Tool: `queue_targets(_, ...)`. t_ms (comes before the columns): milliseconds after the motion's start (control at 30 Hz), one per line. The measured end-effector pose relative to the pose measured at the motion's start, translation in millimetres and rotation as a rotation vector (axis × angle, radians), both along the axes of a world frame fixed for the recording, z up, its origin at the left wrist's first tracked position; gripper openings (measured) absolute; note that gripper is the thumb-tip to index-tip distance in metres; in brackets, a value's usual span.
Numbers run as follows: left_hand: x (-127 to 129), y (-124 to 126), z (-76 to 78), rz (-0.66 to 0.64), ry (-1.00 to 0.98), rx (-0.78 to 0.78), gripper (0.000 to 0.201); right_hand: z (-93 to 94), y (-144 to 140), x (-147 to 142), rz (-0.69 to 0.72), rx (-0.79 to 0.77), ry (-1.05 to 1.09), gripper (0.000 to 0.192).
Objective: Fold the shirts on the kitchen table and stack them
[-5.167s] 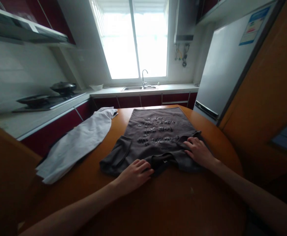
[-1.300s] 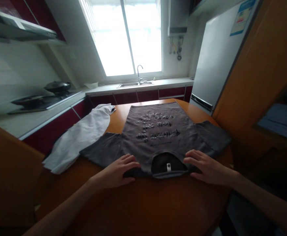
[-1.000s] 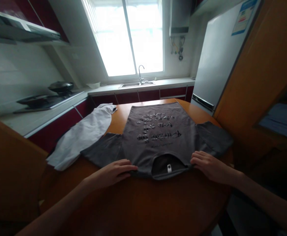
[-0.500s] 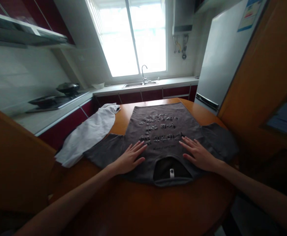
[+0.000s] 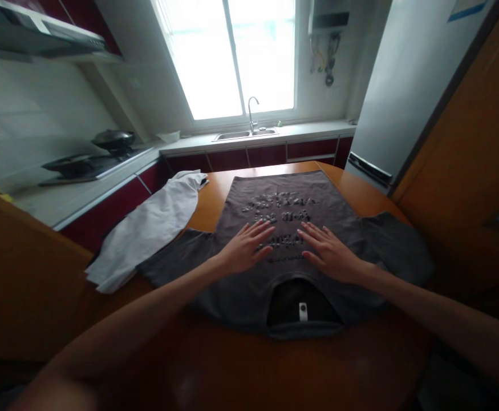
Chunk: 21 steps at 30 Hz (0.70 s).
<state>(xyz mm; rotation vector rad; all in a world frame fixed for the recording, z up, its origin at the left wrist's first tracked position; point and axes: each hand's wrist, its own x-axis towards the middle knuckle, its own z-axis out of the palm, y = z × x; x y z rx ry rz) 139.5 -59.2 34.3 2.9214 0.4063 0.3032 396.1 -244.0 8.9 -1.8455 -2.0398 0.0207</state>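
Observation:
A dark grey T-shirt [image 5: 249, 291] lies spread out on the wooden table [image 5: 215, 371], its neckline toward me and its hem at the far side. Dark lettering runs across the chest, and a white label shows inside the collar. My left hand [image 5: 247, 248] rests flat on the chest, fingers stretched over the left part of the print. Opposite it, my right hand [image 5: 330, 254] lies flat with fingers apart, covering some letters on the right. Neither hand grips the cloth.
A white garment [image 5: 150, 225] lies on the table's left side, beside the shirt's left sleeve. Beyond are a counter with a sink [image 5: 244, 135] and tap, and a stove with pans [image 5: 112, 140] at left. A fridge [image 5: 388, 85] stands at right.
Both hands have slid inward and slightly away from me over the shirt's chest, closer to each other. The camera view has tilted down a little.

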Motion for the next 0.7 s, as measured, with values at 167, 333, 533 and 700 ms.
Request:
queue_targets(167,9,47,-25.4,0.236,0.050,-0.011,0.060,-18.5,37,23,-0.203,-0.103,-0.028,0.062)
queue_targets(333,38,86,-20.0,0.293,-0.008,0.023,0.062,-7.5,83,31,-0.187,-0.080,-0.076,0.065)
queue_targets(533,114,159,-24.9,0.438,0.035,0.108,0.062,2.4,193,72,-0.359,-0.125,-0.033,0.062)
queue_targets(700,108,214,-40.7,0.749,0.074,0.000,0.073,-19.8,219,129,-0.445,-0.196,0.025,0.063)
